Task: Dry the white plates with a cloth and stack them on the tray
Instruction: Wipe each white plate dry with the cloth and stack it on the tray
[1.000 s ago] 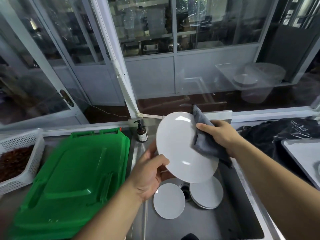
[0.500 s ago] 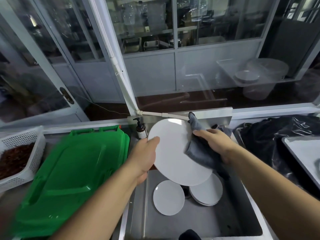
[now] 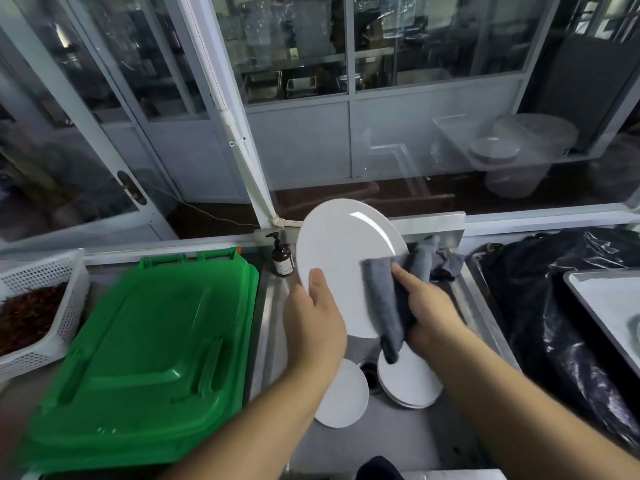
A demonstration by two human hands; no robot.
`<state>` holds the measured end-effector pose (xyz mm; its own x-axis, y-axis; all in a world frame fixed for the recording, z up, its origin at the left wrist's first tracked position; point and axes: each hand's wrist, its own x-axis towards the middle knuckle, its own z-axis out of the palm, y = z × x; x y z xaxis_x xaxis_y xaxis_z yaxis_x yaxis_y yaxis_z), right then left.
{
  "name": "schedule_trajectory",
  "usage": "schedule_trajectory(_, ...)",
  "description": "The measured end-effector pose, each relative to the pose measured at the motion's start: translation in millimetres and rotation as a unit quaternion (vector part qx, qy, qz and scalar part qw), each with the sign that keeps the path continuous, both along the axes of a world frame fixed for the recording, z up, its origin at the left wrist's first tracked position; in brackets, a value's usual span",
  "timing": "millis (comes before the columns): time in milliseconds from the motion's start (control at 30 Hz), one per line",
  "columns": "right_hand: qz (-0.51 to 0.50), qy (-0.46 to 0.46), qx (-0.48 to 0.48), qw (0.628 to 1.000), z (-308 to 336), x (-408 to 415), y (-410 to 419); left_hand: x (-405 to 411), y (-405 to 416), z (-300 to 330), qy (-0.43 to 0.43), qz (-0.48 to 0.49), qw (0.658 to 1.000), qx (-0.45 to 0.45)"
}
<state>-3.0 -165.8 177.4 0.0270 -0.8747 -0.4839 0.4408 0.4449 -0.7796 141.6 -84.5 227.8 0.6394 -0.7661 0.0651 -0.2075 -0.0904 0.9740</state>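
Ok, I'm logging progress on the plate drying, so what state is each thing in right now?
Held plate: lifted over the sink, tilted, being wiped.
Grey cloth: pressed on the plate's right side.
Left hand: grips the plate's left edge.
Right hand: holds the cloth.
Single plate: lying in the sink.
Stacked plates: in the sink.
Tray: on the right, mostly out of view.
Green lid: lying flat.

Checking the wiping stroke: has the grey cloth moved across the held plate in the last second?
Yes. The grey cloth has slid from the held plate's right rim toward its centre, farther from the sink's right wall.
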Motion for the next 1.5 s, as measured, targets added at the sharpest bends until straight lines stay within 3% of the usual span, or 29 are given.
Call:
schedule_trajectory(133,0.006,-0.041,0.020,0.999,-10,-4,11,-6,11,-9,0.046,-0.063,0.995,0.060)
schedule_trajectory(267,0.020,0.020,-0.030,0.999,0,-30,3,27,-1,8,0.138,-0.155,0.972,0.113)
schedule_trajectory(400,0.064,0.060,-0.104,0.991,20,-45,-7,49,-19,32,0.113,-0.221,0.957,0.147)
schedule_trajectory(600,0.025,0.048,-0.083,0.995,33,-29,-9,44,-19,31,0.075,-0.171,0.979,0.079)
schedule_trajectory(767,-0.050,-0.007,0.010,0.999,11,2,11,8,-7,6,0.090,-0.008,0.996,0.019)
schedule_trajectory(833,-0.062,-0.052,0.052,0.995,1,15,22,-8,0,-1,0.101,0.012,0.995,0.000)
schedule_trajectory(1000,-0.030,-0.055,0.066,0.996,-5,-1,22,3,0,-9,0.157,-0.069,0.980,0.097)
schedule_trajectory(1133,0.026,0.009,-0.019,0.999,5,-32,7,43,-18,20,0.194,-0.170,0.961,0.105)
schedule_trajectory(1233,0.069,0.047,-0.080,0.993,21,-45,-4,57,-26,38,0.157,-0.229,0.948,0.156)
schedule_trajectory(1400,0.010,0.068,-0.066,0.995,29,-31,-10,41,-24,46,0.107,-0.152,0.976,0.110)
schedule_trajectory(1500,-0.043,0.038,-0.002,0.998,17,-13,-4,20,-18,35,0.092,-0.075,0.990,0.076)
